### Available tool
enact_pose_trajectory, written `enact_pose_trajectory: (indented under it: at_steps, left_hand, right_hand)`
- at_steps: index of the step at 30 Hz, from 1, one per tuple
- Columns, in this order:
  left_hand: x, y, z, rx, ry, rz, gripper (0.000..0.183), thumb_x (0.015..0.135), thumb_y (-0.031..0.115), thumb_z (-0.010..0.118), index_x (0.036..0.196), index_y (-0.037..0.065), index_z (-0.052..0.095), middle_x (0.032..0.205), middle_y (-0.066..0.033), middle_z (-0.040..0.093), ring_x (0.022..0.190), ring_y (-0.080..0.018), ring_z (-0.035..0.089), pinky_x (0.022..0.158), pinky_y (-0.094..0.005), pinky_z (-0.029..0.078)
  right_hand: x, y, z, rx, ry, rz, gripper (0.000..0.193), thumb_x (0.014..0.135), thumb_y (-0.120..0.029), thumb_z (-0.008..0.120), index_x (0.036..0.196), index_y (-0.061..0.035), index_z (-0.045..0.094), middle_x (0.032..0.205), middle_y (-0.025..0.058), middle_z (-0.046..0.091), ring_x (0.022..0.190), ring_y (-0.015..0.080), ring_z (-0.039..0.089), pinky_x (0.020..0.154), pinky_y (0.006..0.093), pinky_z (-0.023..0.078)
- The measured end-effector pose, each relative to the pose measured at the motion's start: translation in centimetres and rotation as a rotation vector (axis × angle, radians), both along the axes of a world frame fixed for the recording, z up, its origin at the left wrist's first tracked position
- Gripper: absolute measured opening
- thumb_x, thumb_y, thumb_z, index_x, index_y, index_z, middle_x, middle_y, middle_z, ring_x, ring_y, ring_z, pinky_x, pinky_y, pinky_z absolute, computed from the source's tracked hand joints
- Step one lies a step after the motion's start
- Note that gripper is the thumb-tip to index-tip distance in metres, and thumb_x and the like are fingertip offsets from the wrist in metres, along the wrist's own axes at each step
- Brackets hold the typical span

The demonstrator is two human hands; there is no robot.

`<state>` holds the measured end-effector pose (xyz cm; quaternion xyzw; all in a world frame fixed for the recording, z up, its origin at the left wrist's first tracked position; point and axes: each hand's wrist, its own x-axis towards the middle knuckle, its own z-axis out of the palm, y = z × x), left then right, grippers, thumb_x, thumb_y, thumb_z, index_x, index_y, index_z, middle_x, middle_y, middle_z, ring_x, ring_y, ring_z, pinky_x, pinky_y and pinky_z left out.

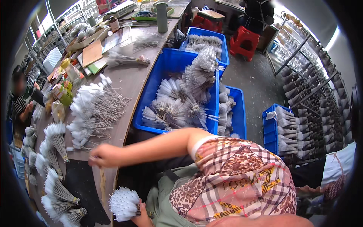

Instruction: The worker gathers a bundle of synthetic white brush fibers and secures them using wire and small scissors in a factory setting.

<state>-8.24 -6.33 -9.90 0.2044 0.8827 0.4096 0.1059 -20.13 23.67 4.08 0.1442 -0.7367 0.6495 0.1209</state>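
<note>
My left hand [142, 216], low in the view, is closed around a bundle of white-bristled wire brushes [124, 203], heads up and to the left. My right arm reaches left across the table's edge. At its end my right hand [105, 155] is slightly blurred, its fingers curled together; what they hold, if anything, I cannot make out. Just beyond it lies a loose pile of white wire brushes [96, 108], their thin looped handles pointing right. Several tied brush bundles [56, 191] lie to the left, partly on a black mat [85, 189].
Blue crates [138, 113] full of brush bundles stand right of the table [130, 81]. Another bundle [128, 60], papers, bottles and a grey flask [162, 18] sit farther up. A red stool [244, 41] and loaded racks [314, 87] stand right. Another person [20, 98] is at far left.
</note>
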Motion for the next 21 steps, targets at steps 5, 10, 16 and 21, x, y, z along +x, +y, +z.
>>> enact_pose_trajectory:
  at_steps: [5, 10, 16, 21]
  left_hand:
    - [-0.1, 7.9, 7.9, -0.003, -0.348, 0.252, 0.033, 0.082, 0.021, 0.067, 0.108, 0.001, 0.063, 0.096, -0.0128, 0.068, 0.083, -0.0247, 0.064, 0.079, -0.0368, 0.049]
    - [1.4, 8.2, 9.5, 0.303, 0.013, 0.379, 0.055, 0.069, 0.015, 0.078, 0.117, 0.004, 0.053, 0.105, -0.0194, 0.063, 0.097, -0.0331, 0.063, 0.082, -0.0385, 0.05]
    - [4.9, 6.8, 7.2, 0.454, 0.181, 0.49, 0.074, 0.062, 0.013, 0.081, 0.123, 0.001, 0.041, 0.106, -0.0198, 0.059, 0.099, -0.0352, 0.06, 0.085, -0.0396, 0.048]
    - [7.0, 4.8, 8.3, 0.387, 0.174, 0.647, 0.08, 0.049, 0.017, 0.089, 0.114, 0.001, 0.044, 0.101, -0.0192, 0.06, 0.095, -0.035, 0.06, 0.083, -0.039, 0.048]
  right_hand:
    - [9.6, -0.3, -3.1, 0.105, -0.321, -0.128, 0.023, 0.09, -0.016, 0.053, 0.108, -0.0066, 0.065, 0.096, 0.011, 0.067, 0.085, 0.0214, 0.065, 0.08, 0.0321, 0.051]
    - [10.7, -2.2, -4.9, -0.432, -0.448, 0.162, 0.041, 0.096, -0.029, 0.046, 0.128, -0.0038, 0.051, 0.077, -0.0045, 0.049, 0.059, 0.0024, 0.037, 0.049, 0.0192, 0.028]
    - [10.2, -5.0, -4.3, -0.496, -0.387, 0.432, 0.095, 0.076, -0.063, 0.06, 0.141, -0.0002, 0.032, 0.087, -0.0048, 0.049, 0.057, 0.0018, 0.033, 0.049, 0.0175, 0.026]
    - [8.8, -7.8, -5.0, -0.454, -0.421, 0.699, 0.102, 0.068, -0.064, 0.069, 0.139, 0.0009, 0.035, 0.085, -0.0049, 0.045, 0.058, 0.0028, 0.034, 0.05, 0.0189, 0.027]
